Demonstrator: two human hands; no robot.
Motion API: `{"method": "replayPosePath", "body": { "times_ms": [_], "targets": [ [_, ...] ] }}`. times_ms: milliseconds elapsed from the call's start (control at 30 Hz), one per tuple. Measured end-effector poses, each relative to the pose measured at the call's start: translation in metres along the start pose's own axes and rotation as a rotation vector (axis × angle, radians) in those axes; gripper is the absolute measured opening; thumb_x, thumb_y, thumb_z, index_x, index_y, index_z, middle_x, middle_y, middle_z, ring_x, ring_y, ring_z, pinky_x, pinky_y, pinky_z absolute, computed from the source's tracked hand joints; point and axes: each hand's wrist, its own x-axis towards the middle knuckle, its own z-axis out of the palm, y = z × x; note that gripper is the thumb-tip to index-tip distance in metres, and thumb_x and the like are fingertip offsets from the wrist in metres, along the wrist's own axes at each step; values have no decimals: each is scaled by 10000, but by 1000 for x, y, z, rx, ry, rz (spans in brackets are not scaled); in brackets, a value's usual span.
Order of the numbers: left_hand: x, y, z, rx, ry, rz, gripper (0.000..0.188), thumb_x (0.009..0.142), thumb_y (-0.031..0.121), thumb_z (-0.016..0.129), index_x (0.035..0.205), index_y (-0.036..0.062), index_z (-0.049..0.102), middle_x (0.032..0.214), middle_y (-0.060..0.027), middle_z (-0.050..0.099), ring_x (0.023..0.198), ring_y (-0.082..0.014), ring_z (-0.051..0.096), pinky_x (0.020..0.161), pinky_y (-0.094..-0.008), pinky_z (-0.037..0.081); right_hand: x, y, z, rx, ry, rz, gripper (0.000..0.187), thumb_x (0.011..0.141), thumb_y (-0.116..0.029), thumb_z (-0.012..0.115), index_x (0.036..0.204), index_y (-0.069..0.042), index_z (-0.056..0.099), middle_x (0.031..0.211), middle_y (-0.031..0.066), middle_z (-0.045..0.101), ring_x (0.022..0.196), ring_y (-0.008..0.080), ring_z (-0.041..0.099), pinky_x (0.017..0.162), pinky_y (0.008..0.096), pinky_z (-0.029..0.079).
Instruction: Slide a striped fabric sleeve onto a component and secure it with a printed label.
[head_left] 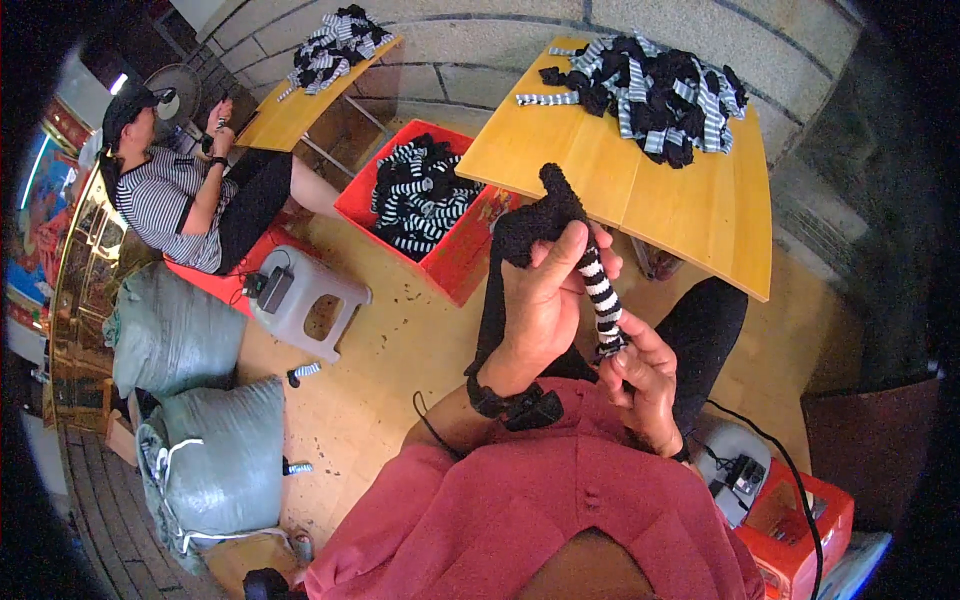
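Note:
Above my lap I hold a small knitted piece (601, 300), a narrow black-and-white striped tube with a bunched, fuzzy black part at its upper end. My left hand (540, 310) is closed on it where the black part meets the stripes, thumb on top. Lower down, my right hand (645, 385) pinches the tube's bottom end between thumb and fingers. The tube slants down toward my right hand. What lies inside it, if anything, is hidden.
Ahead stands a yellow table (560, 150) with a heap of striped knit pieces (650, 95). Left of it, a red crate (460, 265) holds more. A person (170, 190) sits far left by another table (285, 115). Stuffed sacks (215, 460) and a grey stool (310, 300) stand left.

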Motion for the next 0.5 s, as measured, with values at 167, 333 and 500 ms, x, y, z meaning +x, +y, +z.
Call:
{"method": "replayPosePath", "body": {
  "times_ms": [167, 333, 500],
  "targets": [
    [17, 14, 9, -145, 9, -62, 282, 914, 316, 513, 969, 40, 532, 855, -76, 617, 741, -199, 620, 688, -331, 512, -4, -2, -1, -32, 38, 53, 432, 847, -52, 538, 1269, -33, 450, 600, 20, 496, 474, 58, 399, 388, 177, 261],
    [28, 8, 2, -264, -161, -113, 227, 962, 303, 405, 956, 92, 489, 645, 25, 370, 505, -90, 317, 482, -240, 298, -7, 2, -6, -98, 41, 92, 443, 845, -26, 504, 1283, -51, 443, 619, 23, 499, 485, 62, 405, 416, 193, 301],
    [21, -5, 2, -235, -165, -150, 265, 952, 357, 410, 855, 121, 479, 574, 53, 321, 429, -49, 245, 409, -208, 235, -9, 7, -4, -33, 16, 75, 456, 852, 1, 504, 1296, -68, 433, 627, 9, 503, 496, 56, 405, 437, 198, 296]
  ]
}}
